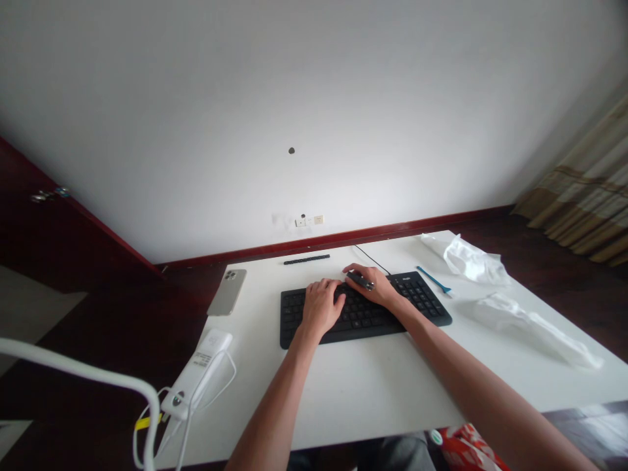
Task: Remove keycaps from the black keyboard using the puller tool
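Observation:
A black keyboard lies on the white table, its cable running off the back. On its left half rests my left hand, fingers stretched over the keys and holding nothing. My right hand is closed around a short black tool with a shiny end, above the keyboard's upper middle. The tool's exact kind cannot be made out, and its far tip is hidden by the fingers. Right of the keyboard lies a slim blue brush with pale bristles at its near end.
A phone lies at the table's left, with a white power strip and cords nearer me. Behind the keyboard is a thin black strip. Crumpled white wrappers lie at right. A white curved tube crosses the lower left.

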Demonstrator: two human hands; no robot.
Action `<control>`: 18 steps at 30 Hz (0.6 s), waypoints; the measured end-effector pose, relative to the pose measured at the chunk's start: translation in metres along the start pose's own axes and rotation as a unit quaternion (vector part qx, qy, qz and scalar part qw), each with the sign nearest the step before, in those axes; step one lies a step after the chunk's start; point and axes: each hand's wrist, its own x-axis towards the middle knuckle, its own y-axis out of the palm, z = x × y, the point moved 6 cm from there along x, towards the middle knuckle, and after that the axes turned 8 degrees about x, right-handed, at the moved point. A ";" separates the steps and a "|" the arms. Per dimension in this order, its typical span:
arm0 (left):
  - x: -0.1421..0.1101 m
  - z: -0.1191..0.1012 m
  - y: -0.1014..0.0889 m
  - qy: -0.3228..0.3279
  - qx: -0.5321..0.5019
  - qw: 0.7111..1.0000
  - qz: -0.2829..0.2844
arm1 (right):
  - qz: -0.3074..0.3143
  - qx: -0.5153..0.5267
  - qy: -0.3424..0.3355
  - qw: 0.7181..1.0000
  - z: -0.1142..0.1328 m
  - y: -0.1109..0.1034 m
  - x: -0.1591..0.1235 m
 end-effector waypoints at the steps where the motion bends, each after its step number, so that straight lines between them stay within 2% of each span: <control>1: 0.000 0.000 0.000 0.000 0.001 1.000 0.000 | -0.001 0.000 0.000 1.000 0.000 0.000 0.000; 13: 0.000 0.000 0.001 0.002 0.005 1.000 -0.001 | -0.009 0.002 0.002 1.000 0.005 -0.002 0.000; 18: 0.000 0.000 0.001 0.003 0.007 1.000 -0.001 | -0.035 0.002 0.049 0.998 0.006 -0.006 0.001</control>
